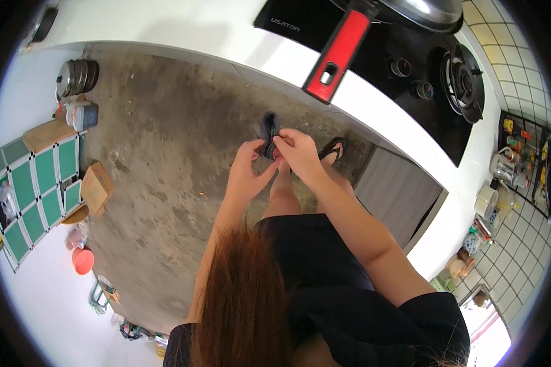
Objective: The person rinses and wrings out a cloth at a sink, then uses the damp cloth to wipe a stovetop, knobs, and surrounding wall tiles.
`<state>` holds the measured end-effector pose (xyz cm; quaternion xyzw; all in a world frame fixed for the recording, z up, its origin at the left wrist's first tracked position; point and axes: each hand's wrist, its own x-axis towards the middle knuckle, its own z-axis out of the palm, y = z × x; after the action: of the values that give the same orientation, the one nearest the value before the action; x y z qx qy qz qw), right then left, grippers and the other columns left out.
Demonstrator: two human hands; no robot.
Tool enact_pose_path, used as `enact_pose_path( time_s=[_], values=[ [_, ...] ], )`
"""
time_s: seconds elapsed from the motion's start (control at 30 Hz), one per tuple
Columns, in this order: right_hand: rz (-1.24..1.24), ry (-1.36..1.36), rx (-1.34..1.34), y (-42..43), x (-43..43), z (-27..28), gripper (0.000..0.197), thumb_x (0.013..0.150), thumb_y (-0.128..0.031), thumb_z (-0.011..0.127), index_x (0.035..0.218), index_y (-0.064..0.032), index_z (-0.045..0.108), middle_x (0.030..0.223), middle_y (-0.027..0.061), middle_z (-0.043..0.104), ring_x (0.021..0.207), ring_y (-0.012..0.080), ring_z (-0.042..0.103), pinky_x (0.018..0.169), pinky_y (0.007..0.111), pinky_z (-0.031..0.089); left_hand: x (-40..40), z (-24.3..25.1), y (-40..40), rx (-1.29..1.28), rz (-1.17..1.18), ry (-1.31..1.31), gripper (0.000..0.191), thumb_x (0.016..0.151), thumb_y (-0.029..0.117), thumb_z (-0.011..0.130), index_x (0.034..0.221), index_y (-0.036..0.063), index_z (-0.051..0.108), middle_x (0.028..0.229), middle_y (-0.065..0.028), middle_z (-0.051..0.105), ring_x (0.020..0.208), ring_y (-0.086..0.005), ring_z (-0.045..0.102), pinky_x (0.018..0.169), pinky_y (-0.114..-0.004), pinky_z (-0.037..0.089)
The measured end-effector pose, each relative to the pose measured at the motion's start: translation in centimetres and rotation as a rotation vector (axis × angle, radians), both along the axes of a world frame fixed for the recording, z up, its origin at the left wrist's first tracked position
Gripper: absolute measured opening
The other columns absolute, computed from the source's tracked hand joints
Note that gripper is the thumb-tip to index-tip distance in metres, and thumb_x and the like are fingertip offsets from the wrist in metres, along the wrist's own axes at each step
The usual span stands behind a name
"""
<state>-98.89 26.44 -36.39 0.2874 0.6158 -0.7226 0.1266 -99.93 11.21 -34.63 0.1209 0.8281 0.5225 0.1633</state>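
Observation:
In front of my knees, above the floor, I hold a dark grey, fuzzy fabric piece point(269, 125) that narrows in its middle; its exact kind cannot be told. My right hand point(299, 151) pinches its right side between thumb and fingertips. On the other side, the curled fingers of my left hand point(244, 172) grip its edge, with the thumb reaching below it. The hands partly hide the lower end of the piece. Beyond my right wrist, a foot in a black flip-flop point(336, 149) rests on the floor.
A red pan handle point(342, 50) juts past the white countertop point(376, 103) edge. A black gas stove point(408, 91) sits there. The grey cabinet door point(397, 183) is below. A cardboard box point(96, 186), green-panelled cabinet point(46, 183) and red basin point(82, 260) line the left wall.

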Motion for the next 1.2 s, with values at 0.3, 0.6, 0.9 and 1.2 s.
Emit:
enact_pose_path(
  time_s=[0.3, 0.6, 0.9, 1.2],
  values=[
    [-0.010, 0.109, 0.100, 6.4, 5.4, 2.9, 0.019, 0.085, -0.004, 0.061, 0.103, 0.0021, 0.062, 0.080, 0.0110, 0.068, 0.069, 0.0166, 0.066, 0.066, 0.028, 0.052, 0.8, 1.5, 5.3, -0.014, -0.232, 0.111, 0.034, 0.072, -0.009, 0.053, 0.104, 0.0029, 0.055, 0.092, -0.0146, 0.055, 0.085, -0.0323, 0.056, 0.074, -0.035, 0.047],
    [0.283, 0.288, 0.585, 17.3, 15.7, 6.4, 0.053, 0.072, -0.004, 0.065, 0.123, -0.0146, 0.057, 0.139, 0.0204, 0.037, 0.127, 0.0401, 0.039, 0.092, 0.042, 0.046, 5.4, 5.6, 16.3, 0.297, -0.654, -0.100, 0.023, 0.073, -0.006, 0.051, 0.094, 0.0000, 0.058, 0.084, -0.0119, 0.052, 0.073, -0.0255, 0.052, 0.066, -0.030, 0.044],
    [0.136, 0.120, 0.477, 25.3, 24.7, 13.9, 0.028, 0.075, -0.007, 0.065, 0.102, -0.0006, 0.066, 0.102, 0.0157, 0.064, 0.094, 0.0334, 0.062, 0.084, 0.036, 0.049, 8.2, 9.0, 24.6, 0.314, -0.858, -0.270, 0.016, 0.080, -0.006, 0.055, 0.094, -0.0002, 0.057, 0.086, -0.0034, 0.048, 0.071, -0.0092, 0.047, 0.062, -0.021, 0.038],
    [-0.303, 0.256, 0.826, 31.7, 28.1, 19.5, 0.020, 0.077, 0.001, 0.063, 0.097, -0.0001, 0.067, 0.094, 0.0120, 0.064, 0.086, 0.0243, 0.062, 0.073, 0.030, 0.049, 9.4, 12.8, 35.1, 0.381, -0.857, -0.264, 0.014, 0.084, 0.002, 0.063, 0.097, 0.0030, 0.057, 0.086, -0.0007, 0.052, 0.076, -0.0088, 0.052, 0.063, -0.021, 0.043]
  ],
)
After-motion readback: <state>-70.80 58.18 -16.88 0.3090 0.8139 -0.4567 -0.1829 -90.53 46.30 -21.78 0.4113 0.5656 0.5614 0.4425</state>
